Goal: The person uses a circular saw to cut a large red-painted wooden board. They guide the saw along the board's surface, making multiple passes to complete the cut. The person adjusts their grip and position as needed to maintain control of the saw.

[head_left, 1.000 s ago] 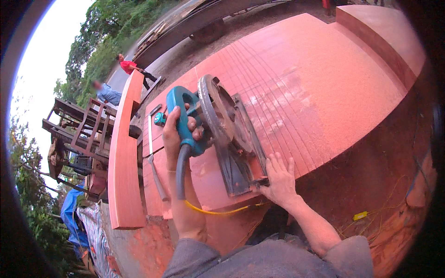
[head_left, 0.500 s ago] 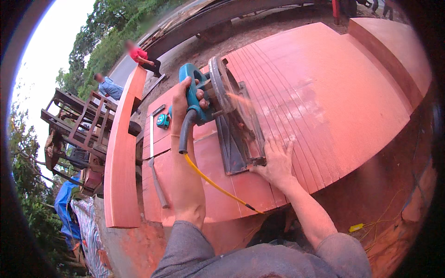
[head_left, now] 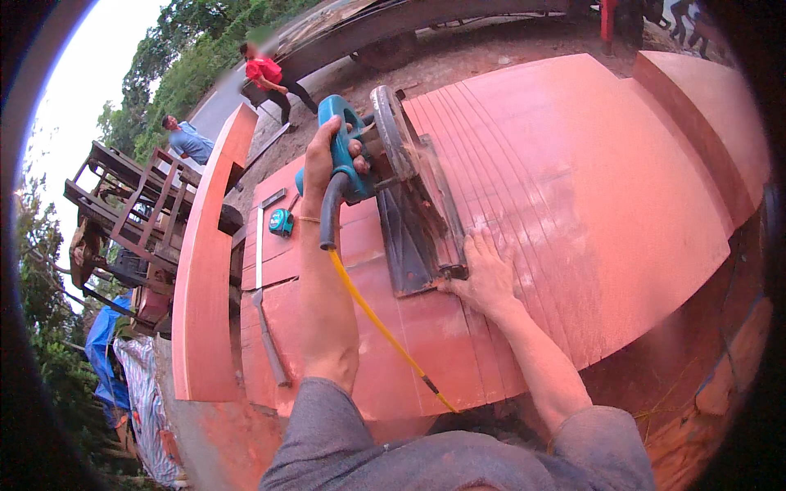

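A teal circular saw (head_left: 334, 114) with a round blade guard and a black base plate (head_left: 408, 260) rests tilted on a large reddish wooden slab (head_left: 647, 196). My left hand (head_left: 327, 157) is closed round its rear handle, and some fingers show through the grip. Beside the near right corner of the base plate, my right hand (head_left: 491, 277) lies flat on the wood, fingers spread and thumb at the plate. Several thin parallel lines or cuts run along the slab on the right of the saw. Blur hides the blade's lower edge.
A teal tape measure (head_left: 282, 222), a square (head_left: 259, 245) and a dark-handled tool (head_left: 270, 342) lie left of my left forearm. A yellow cord (head_left: 378, 321) trails nearward. Beyond stand a long timber (head_left: 201, 327), wooden frames (head_left: 139, 204) and two people (head_left: 266, 72).
The whole view has shifted slightly. The saw and both hands keep nearly the same places on the slab. The person in red at the back has changed stance, legs now apart.
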`<state>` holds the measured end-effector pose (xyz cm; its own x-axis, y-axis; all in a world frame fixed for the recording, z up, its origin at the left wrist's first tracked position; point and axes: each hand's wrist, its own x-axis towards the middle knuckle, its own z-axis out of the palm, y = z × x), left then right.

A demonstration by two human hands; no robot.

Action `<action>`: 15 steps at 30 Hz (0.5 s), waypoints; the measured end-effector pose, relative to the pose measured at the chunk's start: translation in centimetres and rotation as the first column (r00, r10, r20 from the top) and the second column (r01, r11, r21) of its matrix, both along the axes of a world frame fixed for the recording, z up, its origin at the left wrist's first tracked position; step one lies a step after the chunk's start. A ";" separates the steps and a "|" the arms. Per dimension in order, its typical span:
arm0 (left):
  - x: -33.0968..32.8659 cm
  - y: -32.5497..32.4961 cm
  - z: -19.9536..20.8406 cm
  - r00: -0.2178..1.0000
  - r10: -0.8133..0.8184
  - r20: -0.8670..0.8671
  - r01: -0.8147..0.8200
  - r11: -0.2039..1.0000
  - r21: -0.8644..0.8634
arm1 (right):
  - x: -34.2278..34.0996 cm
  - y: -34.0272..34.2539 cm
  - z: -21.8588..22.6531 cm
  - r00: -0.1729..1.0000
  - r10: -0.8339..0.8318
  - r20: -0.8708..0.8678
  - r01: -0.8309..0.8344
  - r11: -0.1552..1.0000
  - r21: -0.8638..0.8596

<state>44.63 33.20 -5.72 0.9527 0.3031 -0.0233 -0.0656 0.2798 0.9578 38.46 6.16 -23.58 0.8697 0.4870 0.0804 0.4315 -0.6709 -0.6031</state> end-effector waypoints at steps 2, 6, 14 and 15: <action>0.9 0.5 0.0 1.000 0.011 -0.006 -0.011 1.000 0.018 | 0.8 0.5 0.2 1.000 -0.007 -0.010 0.007 1.000 -0.004; 2.6 1.6 0.0 1.000 -0.007 -0.006 0.007 0.999 0.038 | 2.0 1.5 0.5 1.000 -0.025 -0.004 0.025 1.000 -0.001; 5.0 3.0 -0.1 0.999 0.030 -0.022 -0.029 0.999 0.027 | 4.6 2.8 1.3 0.999 0.006 -0.053 -0.008 0.999 -0.035; 5.2 3.1 -0.1 0.999 0.032 -0.019 -0.032 0.999 0.030 | 4.9 3.0 1.3 0.998 0.008 -0.056 -0.011 0.998 -0.058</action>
<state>49.81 36.34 -5.85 0.9419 0.3344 -0.0319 -0.0558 0.2496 0.9668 43.33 9.13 -22.26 0.8674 0.4976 0.0028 0.4046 -0.7018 -0.5863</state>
